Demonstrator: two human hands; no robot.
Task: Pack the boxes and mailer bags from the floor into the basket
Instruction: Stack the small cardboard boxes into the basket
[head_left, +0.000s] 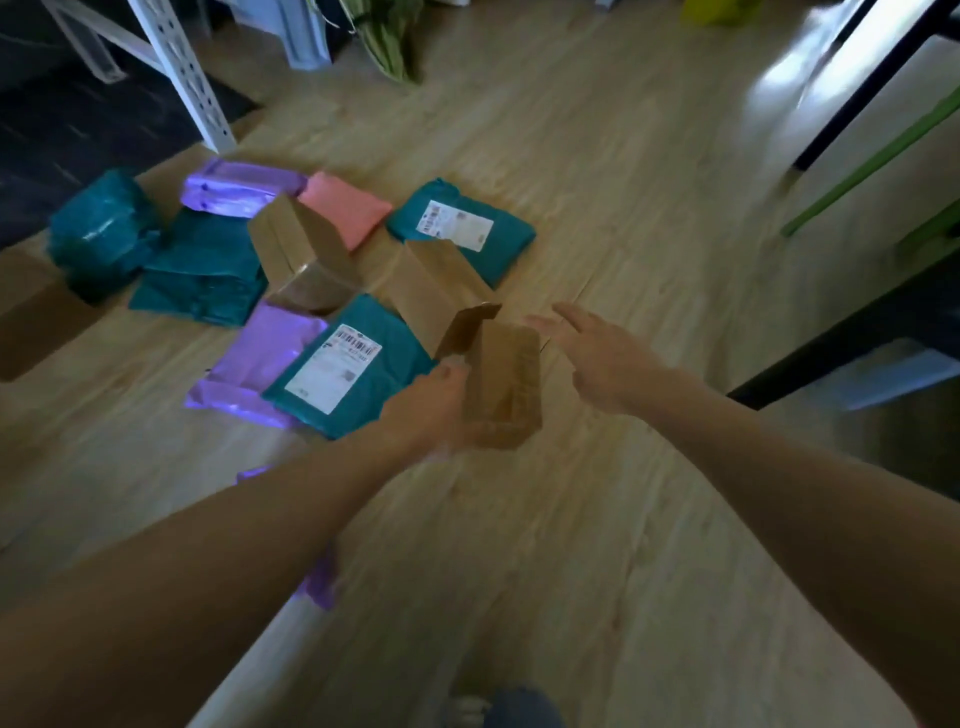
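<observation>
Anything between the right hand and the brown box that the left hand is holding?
Nothing visible. The right hand is open just right of the small cardboard box, with only bare floor showing between. The left hand grips the box's other side. The basket is out of view.

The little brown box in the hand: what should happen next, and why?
Probably bring the right hand onto the free side of the small brown box. The left hand grips it by one side only, its flap stands open, and the right hand hovers open just beside it. The basket is not in view.
</observation>
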